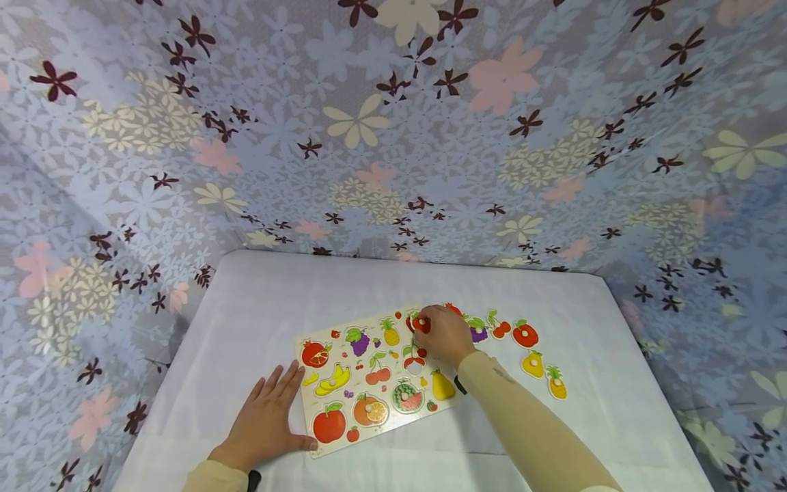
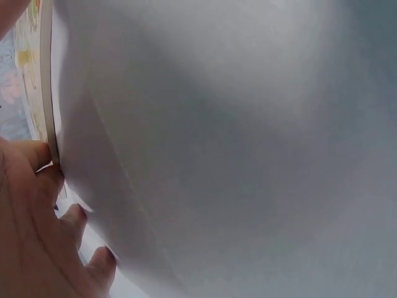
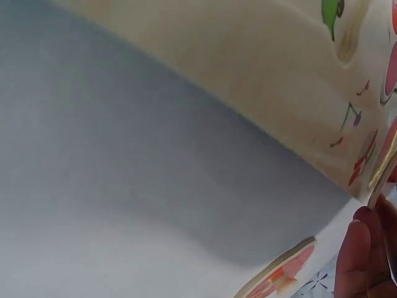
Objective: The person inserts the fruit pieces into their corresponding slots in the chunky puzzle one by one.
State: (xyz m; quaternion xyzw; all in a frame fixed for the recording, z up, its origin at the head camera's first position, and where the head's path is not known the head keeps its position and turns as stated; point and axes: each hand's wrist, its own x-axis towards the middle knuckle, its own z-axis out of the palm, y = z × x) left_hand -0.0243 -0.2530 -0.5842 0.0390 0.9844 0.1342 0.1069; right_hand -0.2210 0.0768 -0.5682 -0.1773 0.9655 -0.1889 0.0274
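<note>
A wooden fruit puzzle board (image 1: 359, 383) lies slanted on the white-covered table. At its upper right corner, my right hand (image 1: 445, 336) pinches a red fruit puzzle piece (image 1: 421, 324). The right wrist view shows the edge of this piece (image 3: 381, 181) between the fingertips; its exact fruit is hard to tell. My left hand (image 1: 264, 413) lies flat with spread fingers, its thumb and fingertips touching the board's left edge. Knobbed orange (image 1: 371, 411) and watermelon (image 1: 406, 397) pieces sit in the board. An empty cherry-shaped recess is partly visible below my right hand.
Loose knobbed pieces lie right of the board: grapes (image 1: 478, 331), cherries (image 1: 501, 329), a red apple (image 1: 525, 334), a pear (image 1: 533, 365) and a pineapple (image 1: 557, 384). A red piece (image 1: 453, 309) is partly hidden behind my right hand. Floral cloth (image 1: 369, 178) surrounds the table.
</note>
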